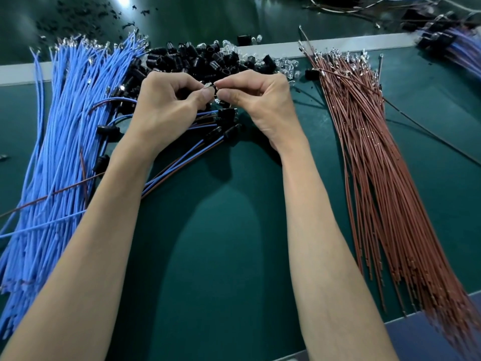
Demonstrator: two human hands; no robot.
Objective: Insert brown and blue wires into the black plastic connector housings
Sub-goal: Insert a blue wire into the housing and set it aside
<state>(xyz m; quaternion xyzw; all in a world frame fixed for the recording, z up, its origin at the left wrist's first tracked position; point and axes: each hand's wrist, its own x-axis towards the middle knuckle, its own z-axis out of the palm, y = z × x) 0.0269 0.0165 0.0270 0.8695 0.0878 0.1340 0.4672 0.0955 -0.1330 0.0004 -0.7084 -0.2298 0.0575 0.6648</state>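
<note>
My left hand (166, 105) and my right hand (260, 100) meet fingertip to fingertip above the green mat, pinching one small part (211, 87) with a metal tip between them; most of it is hidden by my fingers. Just beyond lies a heap of black connector housings (208, 61). A thick bundle of blue wires (65, 142) spreads over the left side. A fan of brown wires (377, 165) lies on the right. Several black housings with blue and brown wires fitted (223, 121) lie under my hands.
Clear plastic pieces (283, 65) are scattered at the right of the housing heap. A white strip (338, 44) crosses the table behind the piles. More wired housings (450, 40) are stacked at the far right. The green mat (221, 243) runs between my forearms.
</note>
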